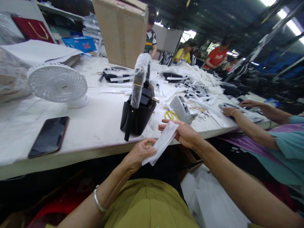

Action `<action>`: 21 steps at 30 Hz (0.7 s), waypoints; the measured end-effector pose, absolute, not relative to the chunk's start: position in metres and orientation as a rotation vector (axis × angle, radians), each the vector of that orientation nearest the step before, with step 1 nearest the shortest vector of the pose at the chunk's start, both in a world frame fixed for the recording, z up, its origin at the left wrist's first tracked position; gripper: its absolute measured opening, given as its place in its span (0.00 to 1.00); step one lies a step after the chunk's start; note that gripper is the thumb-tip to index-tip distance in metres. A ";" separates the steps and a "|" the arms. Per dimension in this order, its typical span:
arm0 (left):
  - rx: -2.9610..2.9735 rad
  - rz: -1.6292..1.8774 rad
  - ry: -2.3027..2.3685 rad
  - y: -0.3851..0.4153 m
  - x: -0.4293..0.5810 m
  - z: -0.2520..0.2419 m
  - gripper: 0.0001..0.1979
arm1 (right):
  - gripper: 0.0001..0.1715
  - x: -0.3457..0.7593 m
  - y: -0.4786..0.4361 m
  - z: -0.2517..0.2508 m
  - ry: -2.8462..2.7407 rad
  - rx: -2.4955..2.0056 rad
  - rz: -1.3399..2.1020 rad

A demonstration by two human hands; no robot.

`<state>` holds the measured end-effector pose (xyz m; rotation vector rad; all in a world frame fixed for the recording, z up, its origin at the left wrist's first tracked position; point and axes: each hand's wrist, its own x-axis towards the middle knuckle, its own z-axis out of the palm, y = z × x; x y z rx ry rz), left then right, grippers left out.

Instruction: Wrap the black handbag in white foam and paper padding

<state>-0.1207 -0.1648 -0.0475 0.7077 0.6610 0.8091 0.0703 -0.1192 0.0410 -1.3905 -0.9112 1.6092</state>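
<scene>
A folded strip of thin white paper [161,143] stretches slantwise between my two hands, just off the table's front edge. My left hand [140,152] pinches its lower end between thumb and fingers. At the upper end, my right hand [186,134] holds the strip, its fingers stretched out behind the paper. Right behind my hands a black handbag [139,115] stands upright on the table, its raised handle [139,77] wrapped in clear plastic. Yellow-handled scissors [171,115] lie beside a grey tape dispenser [180,109], close beyond my right hand.
A white fan [58,83] and a phone [49,136] occupy the table's left side, with a tall cardboard box [122,34] behind. White strips and bag parts [199,76] cover the right side. A co-worker's hands [234,109] work at far right; several people stand further back.
</scene>
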 end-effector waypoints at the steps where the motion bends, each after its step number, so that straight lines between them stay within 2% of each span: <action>1: 0.731 0.783 0.662 -0.164 -0.120 -0.051 0.30 | 0.14 0.071 -0.119 0.037 -0.913 -1.362 1.620; 10: 1.081 0.620 0.873 -0.147 -0.114 -0.067 0.20 | 0.27 0.095 -0.117 0.011 -1.310 -1.480 1.592; 16: 1.210 0.446 0.876 -0.129 -0.105 -0.054 0.10 | 0.18 0.125 -0.111 -0.010 -1.544 -1.596 1.484; 21: 1.134 0.318 0.827 -0.117 -0.092 -0.050 0.15 | 0.17 0.128 -0.115 -0.014 -1.086 -1.503 1.747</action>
